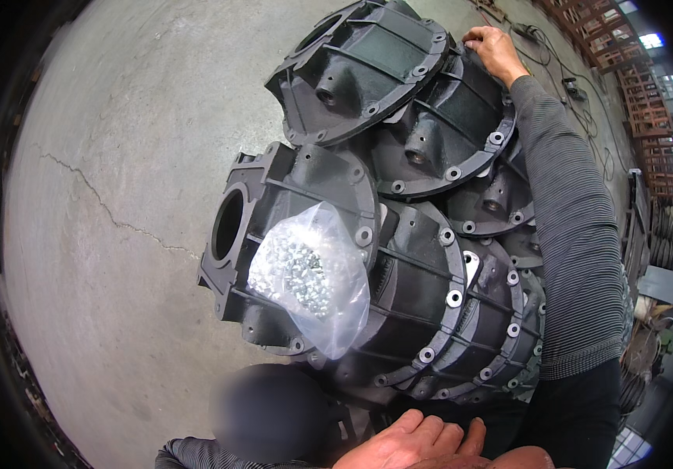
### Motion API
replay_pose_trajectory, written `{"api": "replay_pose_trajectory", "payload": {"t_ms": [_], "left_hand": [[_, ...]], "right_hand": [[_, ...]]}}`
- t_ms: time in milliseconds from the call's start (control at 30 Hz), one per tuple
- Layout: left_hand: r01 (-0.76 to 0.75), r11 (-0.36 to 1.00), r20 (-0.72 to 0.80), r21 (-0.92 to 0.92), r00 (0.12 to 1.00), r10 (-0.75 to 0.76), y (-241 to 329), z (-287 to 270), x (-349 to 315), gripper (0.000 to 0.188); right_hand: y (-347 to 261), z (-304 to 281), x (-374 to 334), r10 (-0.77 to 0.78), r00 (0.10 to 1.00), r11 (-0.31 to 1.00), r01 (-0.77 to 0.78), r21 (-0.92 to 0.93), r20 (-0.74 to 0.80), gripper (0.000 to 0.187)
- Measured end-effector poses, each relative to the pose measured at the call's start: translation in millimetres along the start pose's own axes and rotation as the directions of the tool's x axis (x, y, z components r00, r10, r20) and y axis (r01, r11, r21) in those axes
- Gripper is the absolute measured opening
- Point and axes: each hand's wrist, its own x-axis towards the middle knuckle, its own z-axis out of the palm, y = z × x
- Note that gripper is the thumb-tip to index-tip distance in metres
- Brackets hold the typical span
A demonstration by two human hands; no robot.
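Note:
My right hand (496, 53), at the end of an outstretched arm, is at the far side of a stack of black cast metal housings (438, 129). Its fingers are bent in at the rim of an upper housing (367, 70); what they pinch, if anything, is too small to make out. Low in the view, my left hand (414, 442) has its fingers curled in front of dark cloth. Whatever may be inside them is hidden. Between the hands, a clear plastic bag (309, 277) of small silvery metal parts lies on the nearest left housing (274, 184), which has a large round opening.
The housings lie tilted against each other, with holed flanges facing right. Cracked grey concrete floor (117, 227) stretches left. Black cables (578, 102) run beyond my right arm, near rusty brown racks (649, 117). A blurred dark round shape (270, 410) is at the lower edge.

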Motion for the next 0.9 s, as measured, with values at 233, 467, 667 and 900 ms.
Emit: {"api": "replay_pose_trajectory", "payload": {"t_ms": [233, 467, 667, 900], "left_hand": [[-0.006, 0.997, -0.016, 0.079, 1.000, 0.007, 0, 5, -1, 0.041], [0.004, 0.998, -0.008, 0.069, 1.000, -0.003, 1, 2, 2, 0.040], [0.012, 1.000, -0.012, 0.002, 1.000, -0.012, -1, 1, 1, 0.039], [0.011, 0.998, -0.006, 0.062, 1.000, -0.010, -2, 3, 3, 0.038]], "right_hand": [[-3, -5, -1, 0.002, 1.000, 1.000, -0.002, -0.019, 0.021, 0.021], [0, -5, 4, -0.094, 0.995, 0.988, 0.095, -0.121, 0.015, 0.021], [-12, -6, 5, 0.010, 0.999, 0.976, 0.001, -0.218, 0.049, 0.027], [-25, 0, 8, 0.020, 0.997, 0.911, 0.010, -0.412, 0.070, 0.033]]}}
